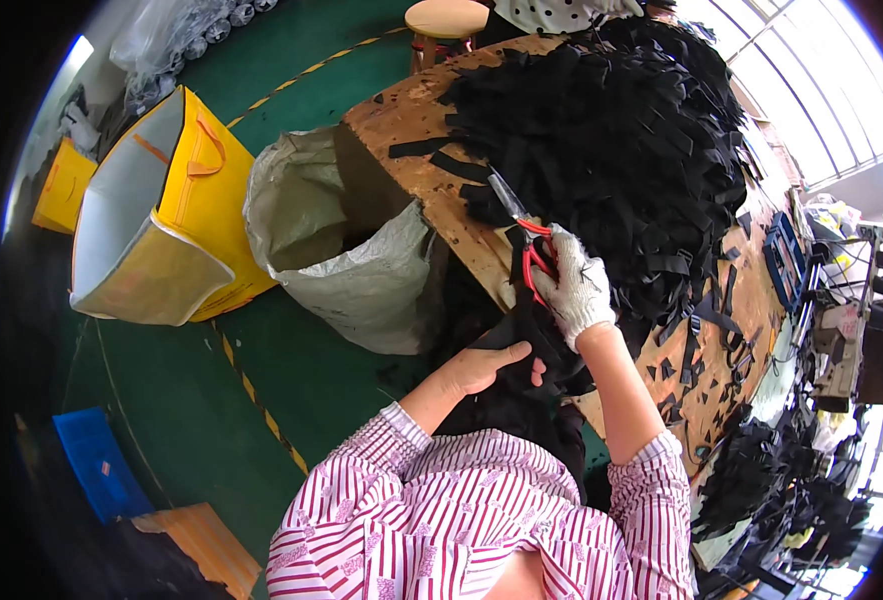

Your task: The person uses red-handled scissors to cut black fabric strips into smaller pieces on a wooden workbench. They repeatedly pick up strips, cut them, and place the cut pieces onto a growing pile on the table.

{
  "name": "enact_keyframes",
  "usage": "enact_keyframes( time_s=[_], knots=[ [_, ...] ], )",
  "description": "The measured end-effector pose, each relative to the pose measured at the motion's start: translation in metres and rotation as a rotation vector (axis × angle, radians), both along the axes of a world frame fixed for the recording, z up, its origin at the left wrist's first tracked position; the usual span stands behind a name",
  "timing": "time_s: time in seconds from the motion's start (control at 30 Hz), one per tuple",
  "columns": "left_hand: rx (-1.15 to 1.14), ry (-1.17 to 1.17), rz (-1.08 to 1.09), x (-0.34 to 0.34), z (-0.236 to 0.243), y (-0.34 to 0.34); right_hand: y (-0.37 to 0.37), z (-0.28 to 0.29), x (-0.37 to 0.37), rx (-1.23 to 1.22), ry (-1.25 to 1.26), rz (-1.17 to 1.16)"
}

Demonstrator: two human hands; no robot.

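Note:
My bare left hand (479,370) is closed on a piece of black fabric strap (529,325), thumb on top, near the table's front edge. In a white knit glove, my right hand (573,285) grips a pair of scissors (523,215) with red handles. Their blades point up and to the left, over the table edge beside the pile. A large heap of black straps (611,140) covers much of the wooden table (401,110) just beyond both hands. The lower part of the strap in my left hand merges with dark cloth below, so its end is hidden.
Left of the table stands an open whitish woven sack (361,290). Further left is an open yellow bag (201,190). A wooden stool (446,20) stands beyond. Blue crate (783,260) and small black scraps lie at the table's right; sewing machinery (841,345) is further right.

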State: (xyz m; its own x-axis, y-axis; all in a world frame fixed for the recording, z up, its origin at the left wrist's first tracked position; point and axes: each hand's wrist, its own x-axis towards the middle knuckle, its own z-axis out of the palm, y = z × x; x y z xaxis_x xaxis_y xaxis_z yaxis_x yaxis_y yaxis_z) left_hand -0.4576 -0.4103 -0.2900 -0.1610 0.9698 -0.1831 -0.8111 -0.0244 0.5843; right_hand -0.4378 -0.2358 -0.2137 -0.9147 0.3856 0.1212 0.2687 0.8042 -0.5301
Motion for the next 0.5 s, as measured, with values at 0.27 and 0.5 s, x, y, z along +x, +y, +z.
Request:
enact_keyframes(
  time_s=[0.27, 0.5],
  knots=[
    [-0.004, 0.045, 0.032, -0.01, -0.011, -0.008, -0.003, -0.022, -0.01, 0.194, 0.018, 0.003],
    [0.008, -0.02, 0.091, -0.012, -0.001, -0.008, -0.004, -0.026, -0.017, 0.106, 0.009, -0.06]
  ],
)
